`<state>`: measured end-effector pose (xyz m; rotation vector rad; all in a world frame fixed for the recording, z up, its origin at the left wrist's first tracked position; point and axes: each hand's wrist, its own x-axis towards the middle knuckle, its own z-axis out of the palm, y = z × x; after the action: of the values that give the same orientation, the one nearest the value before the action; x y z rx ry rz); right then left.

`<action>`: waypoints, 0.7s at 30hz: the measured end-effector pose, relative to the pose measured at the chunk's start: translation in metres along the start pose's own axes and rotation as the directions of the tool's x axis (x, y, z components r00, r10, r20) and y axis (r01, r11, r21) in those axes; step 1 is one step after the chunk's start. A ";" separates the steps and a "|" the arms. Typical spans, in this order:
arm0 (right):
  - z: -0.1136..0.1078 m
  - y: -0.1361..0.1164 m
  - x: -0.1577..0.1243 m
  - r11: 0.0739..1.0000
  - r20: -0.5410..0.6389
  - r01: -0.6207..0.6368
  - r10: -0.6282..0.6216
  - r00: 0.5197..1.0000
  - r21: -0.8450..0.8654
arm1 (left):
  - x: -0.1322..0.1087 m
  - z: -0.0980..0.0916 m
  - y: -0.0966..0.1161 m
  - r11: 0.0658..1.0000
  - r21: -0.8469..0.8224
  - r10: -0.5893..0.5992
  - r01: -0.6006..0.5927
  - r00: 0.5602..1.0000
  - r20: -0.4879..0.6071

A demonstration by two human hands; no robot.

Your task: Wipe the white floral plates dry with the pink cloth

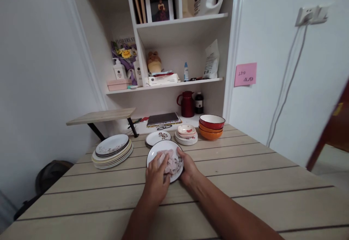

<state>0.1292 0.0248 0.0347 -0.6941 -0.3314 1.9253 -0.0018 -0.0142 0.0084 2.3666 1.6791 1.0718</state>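
Note:
A white plate (pixel 155 153) with a dark rim and a brown print is tilted up above the table in front of me. My right hand (pixel 188 165) grips its right edge, thumb on the upper face and fingers behind. Against the plate's face, my left hand (pixel 157 176) presses a crumpled pale pink cloth (pixel 171 162), its fingers bent over the fabric. Just behind lies another dark-rimmed white plate (pixel 156 137), apparently on top of a second one.
Stacked plates (pixel 112 151) stand at left beside a small wooden riser (pixel 100 116). Small plates and heart-patterned dishes (pixel 187 131) sit behind, next to stacked red and orange bowls (pixel 211 127). Farther back are a red jug (pixel 187 104), a dark notebook (pixel 163 119) and white shelves (pixel 185 84).

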 end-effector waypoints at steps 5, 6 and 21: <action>-0.001 -0.008 -0.002 1.000 -0.028 0.003 -0.003 1.000 -0.010 | -0.005 0.002 0.004 0.999 -0.046 0.018 -0.012 0.990 0.143; -0.001 -0.007 -0.002 1.000 -0.027 0.010 -0.010 1.000 -0.011 | -0.005 0.002 0.004 0.999 -0.039 0.003 0.003 0.991 0.131; 0.002 -0.004 -0.004 0.998 0.001 0.053 -0.053 0.999 -0.027 | 0.001 -0.011 -0.001 0.956 0.191 -0.174 0.224 0.952 -0.250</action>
<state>0.1322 0.0227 0.0398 -0.6970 -0.3731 1.8740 -0.0082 -0.0166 0.0169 2.1927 2.1676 1.2235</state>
